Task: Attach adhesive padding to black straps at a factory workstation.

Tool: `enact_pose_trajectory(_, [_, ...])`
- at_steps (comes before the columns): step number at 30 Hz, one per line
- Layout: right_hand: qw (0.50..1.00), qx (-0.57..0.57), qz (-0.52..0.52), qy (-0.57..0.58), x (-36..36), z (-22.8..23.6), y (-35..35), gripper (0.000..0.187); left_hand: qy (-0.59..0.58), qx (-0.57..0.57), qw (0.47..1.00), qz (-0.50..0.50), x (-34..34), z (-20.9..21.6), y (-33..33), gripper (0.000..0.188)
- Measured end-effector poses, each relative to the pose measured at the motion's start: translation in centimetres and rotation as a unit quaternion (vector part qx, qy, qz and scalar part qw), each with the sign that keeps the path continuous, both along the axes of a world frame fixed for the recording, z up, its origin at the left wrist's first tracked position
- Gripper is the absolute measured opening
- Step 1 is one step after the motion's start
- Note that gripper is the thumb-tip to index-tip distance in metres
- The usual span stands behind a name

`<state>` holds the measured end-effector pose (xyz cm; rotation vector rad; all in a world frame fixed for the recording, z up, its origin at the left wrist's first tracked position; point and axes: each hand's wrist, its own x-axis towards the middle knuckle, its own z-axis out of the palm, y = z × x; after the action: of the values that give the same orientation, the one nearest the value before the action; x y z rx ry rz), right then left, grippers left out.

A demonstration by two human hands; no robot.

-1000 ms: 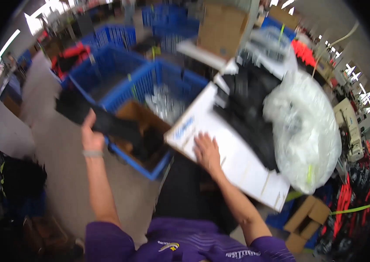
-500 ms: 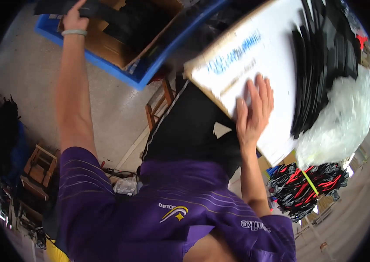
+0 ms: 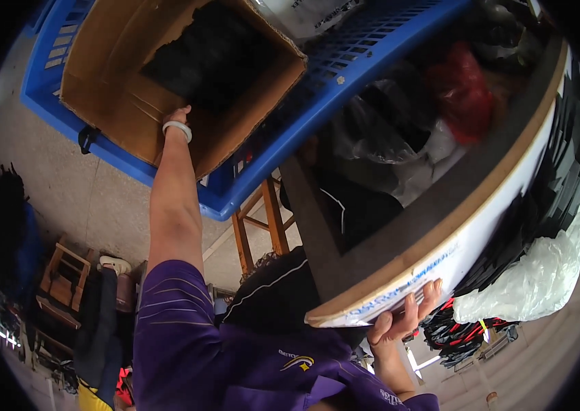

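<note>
My left hand [image 3: 177, 120], with a pale band at the wrist, reaches into an open cardboard box [image 3: 102, 65]. It is beside a dark heap of black pieces [image 3: 215, 58] at the bottom of the box; its fingers are mostly hidden, so I cannot see whether they hold anything. My right hand [image 3: 406, 320] rests on the white tabletop [image 3: 451, 264] near its corner, fingers apart and slightly bent. Farther along that tabletop lie long black strips [image 3: 543, 198] in a pile, with a crumpled clear plastic bag [image 3: 530, 277] beside them.
The cardboard box sits in a blue plastic crate [image 3: 256, 168]. A wooden stool [image 3: 273, 216] stands beside the crate. Clear and red plastic bags [image 3: 461, 89] lie beyond the table's dark underframe [image 3: 399, 243]. A black and red bundle [image 3: 458, 335] is at the right, a wooden stool-like frame [image 3: 64, 274] at the left.
My left hand has gone from a black strip at the upper left down into the box. My view has swung lower, showing the table's underside. My right hand stays on the tabletop.
</note>
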<state>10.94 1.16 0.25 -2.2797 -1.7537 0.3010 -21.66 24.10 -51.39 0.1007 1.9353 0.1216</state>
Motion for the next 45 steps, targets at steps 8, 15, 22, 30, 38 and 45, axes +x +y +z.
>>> enact_pose_trajectory(8, [1.000, -0.002, -0.017, -0.001, -0.1, -0.2, 2.2, 0.049, -0.035, 0.133, 0.989, 0.054, 1.5, 9.7, 1.8, 0.038])
enact_pose_trajectory(15, [0.991, 0.133, 0.019, -0.011, -1.7, -1.4, 3.4, 0.043, -0.214, 0.368, 0.870, 0.250, -4.1, 25.7, 7.7, 0.040])
enact_pose_trajectory(22, [0.963, 0.266, 0.041, 0.022, 2.0, -3.7, -1.4, 0.037, -0.336, 0.603, 0.721, 0.066, 6.7, 51.7, 3.2, 0.027])
enact_pose_trajectory(30, [0.901, 0.409, -0.145, 0.033, 14.5, 5.6, -1.5, 0.015, -0.336, 0.504, 0.754, -0.255, 23.2, 54.0, -12.2, 0.029])
enact_pose_trajectory(38, [0.939, 0.272, -0.196, 0.074, 21.4, 7.9, 10.8, 0.025, -0.148, 0.728, 0.467, -0.480, 32.6, 46.6, -12.9, 0.032])
enact_pose_trajectory(45, [0.916, 0.164, -0.340, -0.135, 26.0, 3.8, 20.7, 0.057, -0.126, 0.626, 0.584, -0.500, 34.2, 47.7, -15.1, 0.029])
